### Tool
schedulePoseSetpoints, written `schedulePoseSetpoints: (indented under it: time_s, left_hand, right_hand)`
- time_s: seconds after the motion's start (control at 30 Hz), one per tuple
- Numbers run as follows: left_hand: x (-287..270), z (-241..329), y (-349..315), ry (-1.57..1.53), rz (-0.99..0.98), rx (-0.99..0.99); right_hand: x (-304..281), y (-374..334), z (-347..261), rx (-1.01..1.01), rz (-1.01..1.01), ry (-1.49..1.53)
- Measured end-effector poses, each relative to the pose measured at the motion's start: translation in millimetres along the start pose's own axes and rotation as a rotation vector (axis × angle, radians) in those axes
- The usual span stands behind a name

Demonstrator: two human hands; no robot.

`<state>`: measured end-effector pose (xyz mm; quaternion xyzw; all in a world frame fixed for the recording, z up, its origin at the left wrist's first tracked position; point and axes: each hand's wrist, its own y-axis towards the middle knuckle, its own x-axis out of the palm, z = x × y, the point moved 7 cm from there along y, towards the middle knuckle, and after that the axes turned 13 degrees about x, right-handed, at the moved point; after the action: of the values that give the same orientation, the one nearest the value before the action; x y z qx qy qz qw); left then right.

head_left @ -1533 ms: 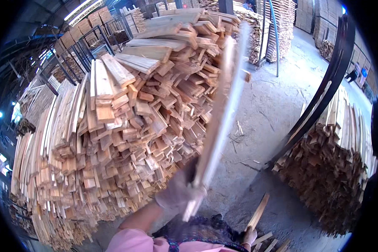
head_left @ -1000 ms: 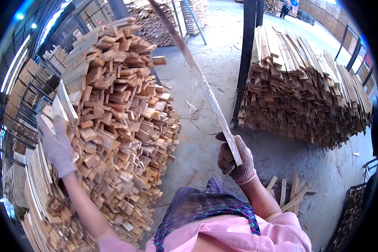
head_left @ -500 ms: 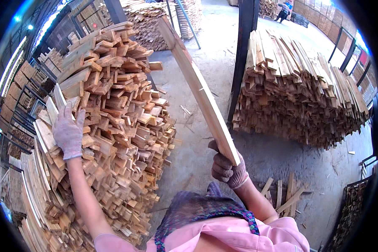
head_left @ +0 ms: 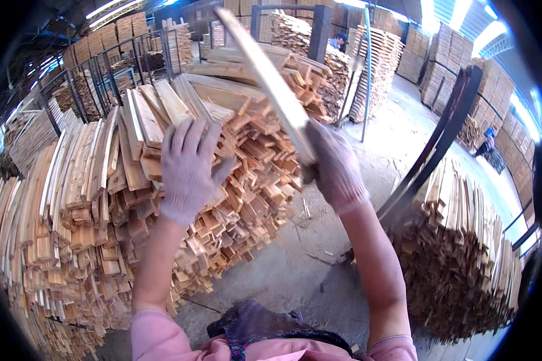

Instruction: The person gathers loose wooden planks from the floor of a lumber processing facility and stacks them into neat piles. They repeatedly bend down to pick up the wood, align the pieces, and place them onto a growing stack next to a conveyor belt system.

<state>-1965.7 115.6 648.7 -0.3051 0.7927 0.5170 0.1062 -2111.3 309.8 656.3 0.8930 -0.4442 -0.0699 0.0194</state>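
Observation:
Gripped near its lower end, a long pale wooden board [head_left: 270, 81] slants up and to the left from my right hand [head_left: 337, 162], which wears a knitted work glove. My left hand [head_left: 191, 162], gloved as well, has its fingers spread over the big stack of boards [head_left: 132, 198] on the left. Its fingertips are beside the upper board ends; whether they touch the wood I cannot tell. The held board passes in front of the stack's far part, and its upper end reaches near the top of the view.
Another stack of boards [head_left: 464, 246] stands on the right, beside a dark metal post [head_left: 433, 138]. A thin blue-grey pole [head_left: 366, 78] rises behind the left stack. Farther back are more timber stacks [head_left: 445, 57] and a person [head_left: 486, 143] in blue headwear. Wood scraps lie on the concrete floor [head_left: 319, 228].
The view has swung left. My right hand has lifted the board from low in front of me up beside the left stack. My left hand remains over that stack, now nearer the right hand.

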Motion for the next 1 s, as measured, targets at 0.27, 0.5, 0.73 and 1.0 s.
schedulePoseSetpoints:
  time_s: [0.27, 0.5, 0.73, 1.0]
  left_hand:
    - [-35, -47, -105, 0.177, -0.121, -0.327]
    - [7, -72, -140, 0.328, -0.041, -0.378]
    - [11, -77, -145, 0.342, 0.023, -0.354]
    - [30, -86, -128, 0.416, -0.162, -0.45]
  right_hand:
    - [60, 36, 34, -0.496, 0.319, -0.583]
    - [129, 66, 14, -0.979, 0.462, -0.733]
    - [187, 132, 25, -1.029, 0.502, -0.655]
    - [180, 153, 17, -0.889, 0.47, -0.704]
